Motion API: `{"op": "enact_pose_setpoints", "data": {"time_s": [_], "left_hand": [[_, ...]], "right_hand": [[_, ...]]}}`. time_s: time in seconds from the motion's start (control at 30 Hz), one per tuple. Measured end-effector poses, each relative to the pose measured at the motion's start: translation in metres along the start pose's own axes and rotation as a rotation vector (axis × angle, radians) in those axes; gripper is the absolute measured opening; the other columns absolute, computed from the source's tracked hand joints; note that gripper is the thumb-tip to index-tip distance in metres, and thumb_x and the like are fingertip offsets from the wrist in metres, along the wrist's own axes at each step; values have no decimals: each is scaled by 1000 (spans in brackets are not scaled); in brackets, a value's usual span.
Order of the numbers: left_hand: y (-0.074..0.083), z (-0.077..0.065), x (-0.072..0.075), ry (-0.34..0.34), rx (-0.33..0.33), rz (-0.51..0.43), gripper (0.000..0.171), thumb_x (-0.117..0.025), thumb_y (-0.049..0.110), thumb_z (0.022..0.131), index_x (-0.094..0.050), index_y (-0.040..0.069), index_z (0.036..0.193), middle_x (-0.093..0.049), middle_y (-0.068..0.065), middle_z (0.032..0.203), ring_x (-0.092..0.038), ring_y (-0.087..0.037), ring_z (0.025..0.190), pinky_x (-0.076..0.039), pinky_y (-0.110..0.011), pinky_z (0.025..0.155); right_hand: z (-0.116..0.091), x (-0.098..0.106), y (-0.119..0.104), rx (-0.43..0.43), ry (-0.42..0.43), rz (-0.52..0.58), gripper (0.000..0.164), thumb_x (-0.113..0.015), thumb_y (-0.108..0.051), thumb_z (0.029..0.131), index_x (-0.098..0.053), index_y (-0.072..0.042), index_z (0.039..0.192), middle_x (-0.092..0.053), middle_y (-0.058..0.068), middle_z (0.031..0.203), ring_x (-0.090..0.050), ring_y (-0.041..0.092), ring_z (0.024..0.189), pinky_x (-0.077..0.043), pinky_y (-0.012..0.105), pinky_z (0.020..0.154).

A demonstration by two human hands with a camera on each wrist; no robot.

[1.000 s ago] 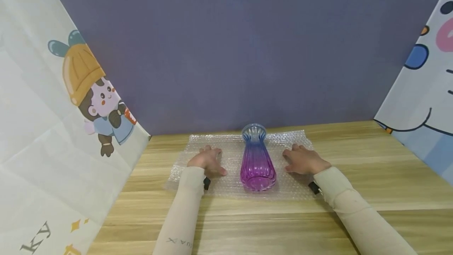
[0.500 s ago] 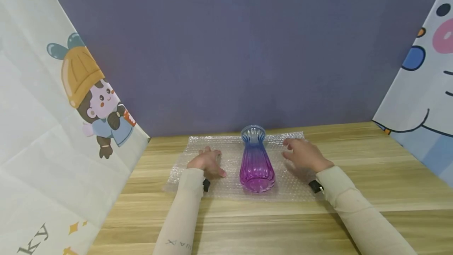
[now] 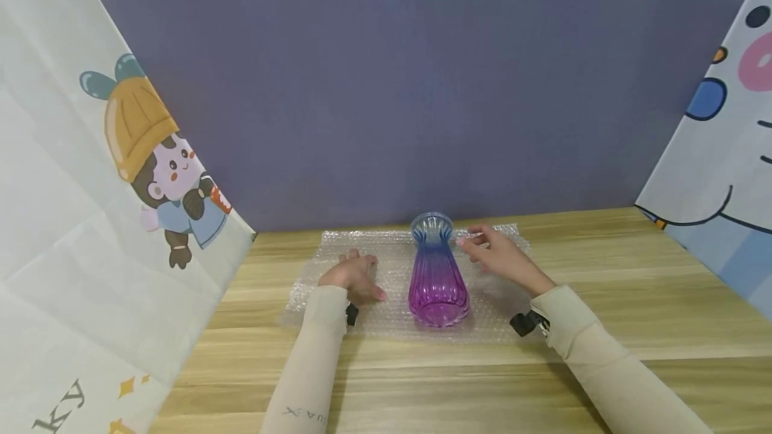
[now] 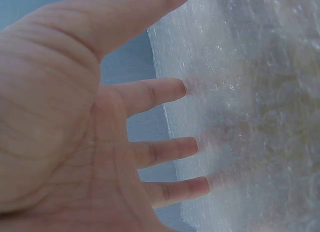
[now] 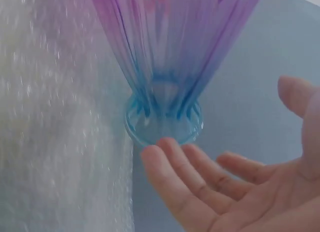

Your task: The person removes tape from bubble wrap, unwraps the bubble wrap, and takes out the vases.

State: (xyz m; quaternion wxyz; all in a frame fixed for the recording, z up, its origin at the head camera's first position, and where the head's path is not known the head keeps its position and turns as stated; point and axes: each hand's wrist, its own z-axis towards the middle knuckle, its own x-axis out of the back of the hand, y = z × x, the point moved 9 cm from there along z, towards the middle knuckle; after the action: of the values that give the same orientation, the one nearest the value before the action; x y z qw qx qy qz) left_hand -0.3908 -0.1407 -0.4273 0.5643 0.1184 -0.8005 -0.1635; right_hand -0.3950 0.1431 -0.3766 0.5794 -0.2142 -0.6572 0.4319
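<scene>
Left hand (image 3: pixel 354 275) has fingers spread, tips touching bubble wrap (image 3: pixel 392 260), gripping nothing. Right hand (image 3: pixel 499 256) empty, fingers loosely extended just beside the vase (image 3: pixel 438 280).

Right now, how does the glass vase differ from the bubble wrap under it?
The vase is purple shading to blue; the bubble wrap is colourless. The vase is rounded and ridged lengthwise, while the bubble wrap is a flat, bubbly sheet. The bubble wrap spreads wider than the vase. Both are see-through.

Arms (image 3: pixel 310 367) stretched forward, left hand (image 3: pixel 352 275) spread, right hand (image 3: pixel 499 256) angled inward, fingers (image 5: pixel 172 187) relaxed
</scene>
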Motion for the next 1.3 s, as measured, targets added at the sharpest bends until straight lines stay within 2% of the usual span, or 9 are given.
{"op": "enact_pose_setpoints", "data": {"time_s": [0.17,0.37,0.67,0.83,1.0,1.3], "left_hand": [[0,1,1,3,-5,7,102,-90,40,75,-37,15,159,-5,-29,169,-5,-58,153,-21,-83,110],[-1,0,1,4,-1,3,101,-89,40,76,-37,16,159,-4,-29,169,-4,-58,153,-21,-84,110],[-2,-1,0,1,5,-7,102,-89,39,77,-35,17,160,-1,-28,170,-2,-56,154,-18,-82,112],[-2,-1,0,3,4,-5,102,-89,39,76,-35,17,160,-2,-27,170,-3,-56,154,-19,-83,111],[-2,-1,0,2,4,-4,102,-89,40,76,-34,18,160,-3,-26,170,-3,-55,154,-20,-83,111],[-3,1,1,8,1,16,103,-89,42,76,-35,18,160,-4,-27,170,-5,-56,154,-23,-83,110]], "right_hand": [[-2,-24,0,-73,-87,36,85,-56,-53,102,-25,2,158,-49,33,147,-67,43,115,-65,43,79],[-5,-46,2,-111,-127,58,88,-58,-54,100,-24,3,158,-50,34,145,-66,42,116,-65,39,77],[-5,-54,2,-109,-160,148,82,-56,-48,103,-24,5,156,-51,37,141,-68,40,112,-65,42,74],[-5,-57,5,-113,-185,195,75,-55,-47,103,-30,3,152,-55,35,137,-69,35,110,-64,43,76],[-6,-63,7,-110,-229,265,69,-52,-45,105,-30,2,149,-51,36,139,-67,39,115,-64,47,81],[-3,-69,18,-142,-262,340,71,-52,-49,104,-31,0,150,-45,33,148,-60,45,128,-62,50,88]]}}
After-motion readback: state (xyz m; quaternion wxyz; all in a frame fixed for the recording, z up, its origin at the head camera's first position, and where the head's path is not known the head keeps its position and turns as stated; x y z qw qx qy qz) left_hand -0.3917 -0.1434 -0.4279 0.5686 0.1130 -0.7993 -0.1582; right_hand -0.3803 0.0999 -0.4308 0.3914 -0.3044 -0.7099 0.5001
